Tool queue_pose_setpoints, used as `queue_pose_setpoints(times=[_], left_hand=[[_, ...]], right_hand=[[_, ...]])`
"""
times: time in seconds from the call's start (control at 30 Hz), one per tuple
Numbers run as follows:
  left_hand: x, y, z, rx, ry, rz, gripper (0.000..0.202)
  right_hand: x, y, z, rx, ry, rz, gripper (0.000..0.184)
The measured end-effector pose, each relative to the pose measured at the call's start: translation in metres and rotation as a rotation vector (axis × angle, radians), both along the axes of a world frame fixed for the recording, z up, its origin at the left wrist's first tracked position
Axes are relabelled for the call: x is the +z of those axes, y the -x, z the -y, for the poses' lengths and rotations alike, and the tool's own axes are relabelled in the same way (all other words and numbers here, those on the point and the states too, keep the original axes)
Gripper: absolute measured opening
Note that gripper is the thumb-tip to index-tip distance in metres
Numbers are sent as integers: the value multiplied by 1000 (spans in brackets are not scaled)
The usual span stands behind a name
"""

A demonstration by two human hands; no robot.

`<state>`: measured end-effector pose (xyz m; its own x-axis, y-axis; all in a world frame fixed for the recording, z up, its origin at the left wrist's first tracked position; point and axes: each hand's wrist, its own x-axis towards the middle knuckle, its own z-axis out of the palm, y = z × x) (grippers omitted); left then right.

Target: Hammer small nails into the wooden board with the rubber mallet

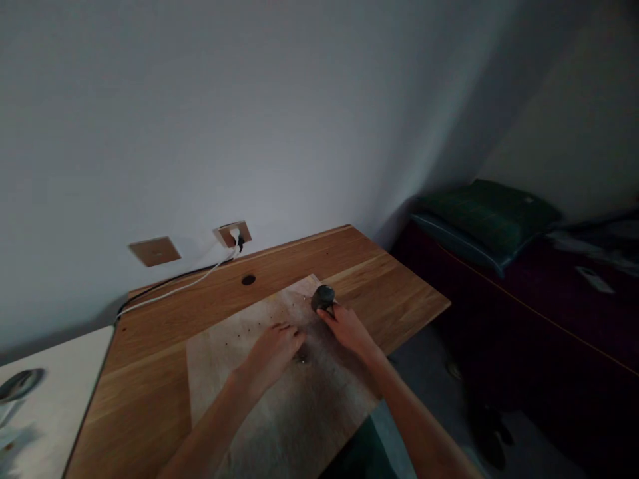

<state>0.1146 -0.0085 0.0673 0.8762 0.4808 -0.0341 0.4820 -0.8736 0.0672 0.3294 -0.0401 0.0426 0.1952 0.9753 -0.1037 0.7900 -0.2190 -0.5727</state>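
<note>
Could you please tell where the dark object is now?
In the head view, the dark object is in the right hand, near the pale board's far corner.

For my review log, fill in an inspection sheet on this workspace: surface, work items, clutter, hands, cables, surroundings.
Surface: brown wooden table, with a pale rectangular wooden board lying on it.
Work items: dark round-ended object at the board's far right corner; row of small dark dots on the board, nails or holes unclear; small dark patch beside the left hand, unclear.
Clutter: dark round item on the white tabletop at left, blurred.
Hands: right hand holds the round-ended object; left hand at the board, grip unclear.
Cables: white cable and thin black cable along the table's back left.
Surroundings: pale wall; dark green cushion at right.
</note>
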Motion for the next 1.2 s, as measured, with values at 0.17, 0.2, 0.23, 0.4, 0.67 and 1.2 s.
queue_pose_setpoints(times=[0.17, 0.2, 0.23, 0.4, 0.67, 1.2], left_hand=[[-1, 2, 5, -52, -49, 10, 23], [-2, 2, 5, -53, -50, 23, 23], [-2, 3, 5, -52, -46, 35, 24], [-5, 9, 8, -49, -22, 33, 28], [-4, 13, 4, -29, 29, 62, 30], [-1, 28, -6, 100, 214, 16, 33]], right_hand=[[3, 1, 1, -2, 0, -11, 33], [4, 1, 1, -2, -3, -14, 32], [5, 2, 2, -2, -6, -18, 32], [9, 2, 2, -8, -2, -33, 33], [9, 2, 2, -3, -3, -46, 32], [7, 1, 1, -16, 0, -57, 30]])
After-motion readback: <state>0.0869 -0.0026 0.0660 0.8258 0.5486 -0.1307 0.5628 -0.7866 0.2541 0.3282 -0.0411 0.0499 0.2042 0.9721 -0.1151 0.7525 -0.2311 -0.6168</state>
